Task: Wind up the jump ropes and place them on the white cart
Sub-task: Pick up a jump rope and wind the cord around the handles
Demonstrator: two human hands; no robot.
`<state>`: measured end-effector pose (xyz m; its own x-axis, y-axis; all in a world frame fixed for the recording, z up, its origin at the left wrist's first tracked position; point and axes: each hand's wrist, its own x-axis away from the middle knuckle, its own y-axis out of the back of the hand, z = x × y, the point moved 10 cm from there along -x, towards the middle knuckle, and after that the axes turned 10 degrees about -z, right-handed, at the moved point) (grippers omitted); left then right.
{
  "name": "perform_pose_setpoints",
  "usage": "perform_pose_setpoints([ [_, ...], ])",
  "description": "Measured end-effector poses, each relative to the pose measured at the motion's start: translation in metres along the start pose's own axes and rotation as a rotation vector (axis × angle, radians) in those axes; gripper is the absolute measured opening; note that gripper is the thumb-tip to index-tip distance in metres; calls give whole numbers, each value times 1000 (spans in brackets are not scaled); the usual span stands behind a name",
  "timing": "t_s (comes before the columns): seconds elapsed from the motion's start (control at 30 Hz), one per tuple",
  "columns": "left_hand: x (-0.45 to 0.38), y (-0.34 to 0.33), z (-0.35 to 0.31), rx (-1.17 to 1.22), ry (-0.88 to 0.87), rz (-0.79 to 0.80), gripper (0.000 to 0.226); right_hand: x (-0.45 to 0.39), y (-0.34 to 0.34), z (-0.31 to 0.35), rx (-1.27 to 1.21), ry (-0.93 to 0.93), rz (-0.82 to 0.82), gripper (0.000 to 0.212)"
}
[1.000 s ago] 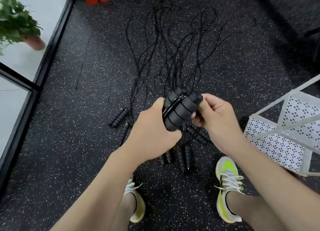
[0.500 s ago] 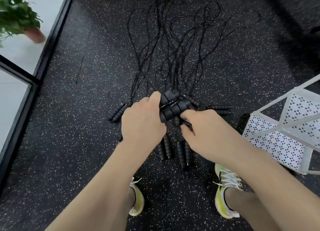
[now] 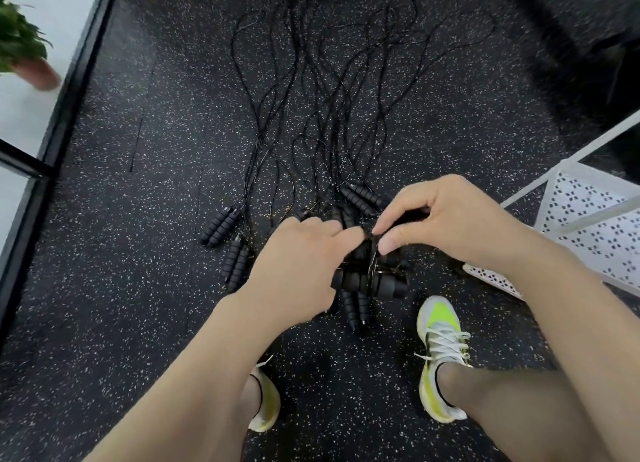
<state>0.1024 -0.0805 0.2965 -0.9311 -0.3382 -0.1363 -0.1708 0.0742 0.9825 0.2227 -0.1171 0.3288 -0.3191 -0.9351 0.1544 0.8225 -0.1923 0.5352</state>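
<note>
left hand (image 3: pixel 298 264): my fingers curled round the wound jump rope (image 3: pixel 367 281), held just left of the white cart (image 3: pixel 588 226)
right hand (image 3: pixel 446 226): pinching its cord from above
other ropes (image 3: pixel 311 115): loose on floor, beyond the bundle, left of cart

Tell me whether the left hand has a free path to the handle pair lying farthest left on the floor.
Probably yes: the handle pair lies bare, nothing over it, but the left hand is busy gripping the wound bundle.
</note>
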Motion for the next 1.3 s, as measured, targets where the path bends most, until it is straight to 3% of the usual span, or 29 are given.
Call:
perform_pose_setpoints([
  [0.23,-2,9,-7,66,-79,-120,44,-5,-7,-24,-121,-40,99,6],
  [0.33,-3,19,-3,74,-69,-171,47,-6,-11,-27,-253,-37,94,27],
  [0.43,-6,30,7,121,13,-227,53,-8,-26,-30,-423,-96,86,40],
  [0.57,-6,44,17,262,176,-287,57,-9,-46,-34,-704,-223,24,21],
  [0.6,-6,45,20,286,221,-291,56,-7,-49,-32,-664,-220,7,16],
  [0.77,0,44,46,231,478,-304,42,-3,-68,-39,-553,-312,-66,29],
  [0.93,10,37,75,140,654,-264,33,7,-78,-19,-124,-140,-59,29],
  [1.2,18,23,85,23,681,-141,39,21,-85,8,167,-27,62,22],
  [1.3,18,19,84,-15,660,-110,39,21,-73,19,227,22,26,22],
])
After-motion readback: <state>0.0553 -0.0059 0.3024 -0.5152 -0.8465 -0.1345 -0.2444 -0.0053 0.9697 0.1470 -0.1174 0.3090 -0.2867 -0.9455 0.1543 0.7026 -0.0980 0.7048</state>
